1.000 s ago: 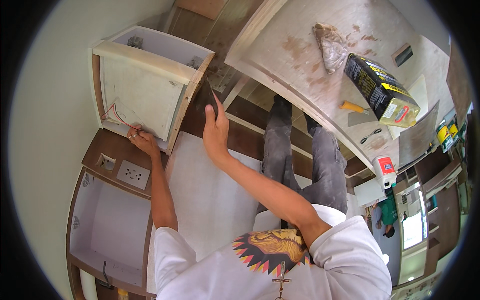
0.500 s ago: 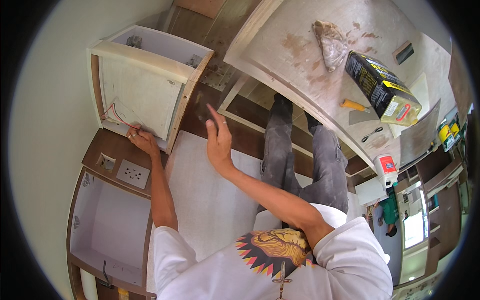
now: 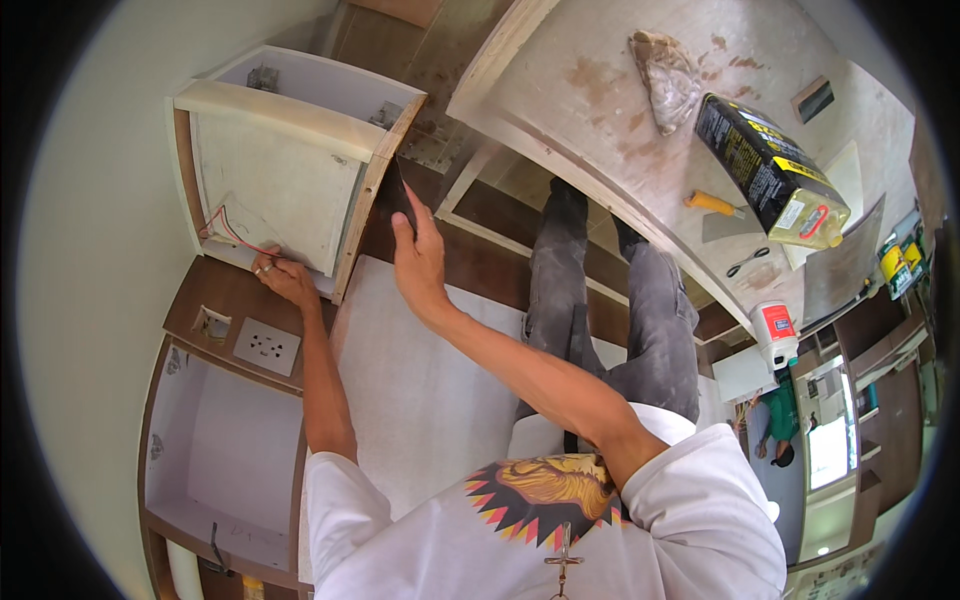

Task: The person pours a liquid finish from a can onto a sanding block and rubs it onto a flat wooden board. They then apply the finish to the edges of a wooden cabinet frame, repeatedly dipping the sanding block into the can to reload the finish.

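My left hand (image 3: 285, 278) rests with bent fingers at the lower edge of a pale, unfinished wooden cabinet (image 3: 270, 175). Red and dark wires (image 3: 232, 232) run across the cabinet face to those fingertips; whether the fingers pinch them is hidden. Raised beside the cabinet's right-hand edge strip (image 3: 372, 200), my right hand (image 3: 418, 262) holds a thin dark flat piece (image 3: 402, 188), seen nearly edge-on. Its thumb stands on the near side, with the fingers behind the piece. A brown panel with a white socket plate (image 3: 267, 347) lies just below my left hand.
An open cabinet box (image 3: 235, 430) stands at lower left. The worktable (image 3: 590, 90) at upper right holds a rectangular can (image 3: 770, 170), a plastic bag (image 3: 665, 80), an orange-handled scraper (image 3: 713, 204), scissors (image 3: 746, 264) and a white bottle (image 3: 775, 335). Another person (image 3: 778, 415) is far right.
My right hand has moved left and slightly up, bringing the dark piece against or very near the cabinet's edge strip. My left hand stays in place.
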A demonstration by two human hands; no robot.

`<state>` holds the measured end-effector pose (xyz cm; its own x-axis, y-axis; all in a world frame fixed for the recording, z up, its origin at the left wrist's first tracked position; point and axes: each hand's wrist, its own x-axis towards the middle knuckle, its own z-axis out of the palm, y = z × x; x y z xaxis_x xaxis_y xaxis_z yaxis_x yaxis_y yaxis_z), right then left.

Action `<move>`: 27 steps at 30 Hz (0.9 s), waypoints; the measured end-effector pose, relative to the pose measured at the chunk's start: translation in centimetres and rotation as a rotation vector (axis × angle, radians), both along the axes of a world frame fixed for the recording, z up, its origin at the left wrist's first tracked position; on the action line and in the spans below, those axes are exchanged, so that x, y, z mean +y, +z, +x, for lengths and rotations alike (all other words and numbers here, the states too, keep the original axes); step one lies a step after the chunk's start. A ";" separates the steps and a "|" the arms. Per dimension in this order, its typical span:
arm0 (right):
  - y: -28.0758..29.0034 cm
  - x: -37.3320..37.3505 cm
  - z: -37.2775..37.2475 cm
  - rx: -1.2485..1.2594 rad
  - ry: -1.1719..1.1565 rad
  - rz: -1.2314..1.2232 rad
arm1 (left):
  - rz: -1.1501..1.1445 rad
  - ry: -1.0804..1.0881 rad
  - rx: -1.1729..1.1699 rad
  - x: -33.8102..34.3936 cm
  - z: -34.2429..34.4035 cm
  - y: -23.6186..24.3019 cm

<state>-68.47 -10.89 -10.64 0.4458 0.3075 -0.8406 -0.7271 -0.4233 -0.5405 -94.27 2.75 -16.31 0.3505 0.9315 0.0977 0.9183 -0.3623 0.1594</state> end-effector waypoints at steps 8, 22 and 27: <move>-1.3 0.7 0.2 0.069 -0.001 -0.001 | -0.012 -0.001 0.012 0.2 -0.6 0.1; 5.6 -0.7 -2.7 0.176 0.060 0.048 | -0.012 -0.046 -0.054 0.4 -0.5 -0.2; 8.5 -3.5 0.4 0.153 0.200 0.391 | -0.045 -0.082 -0.099 1.1 -4.1 -0.7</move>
<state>-68.04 -14.41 -2.18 0.2253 0.6816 -0.6961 -0.7362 -0.3489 -0.5800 -98.37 3.85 -16.99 0.4160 0.9045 0.0941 0.8649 -0.4255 0.2661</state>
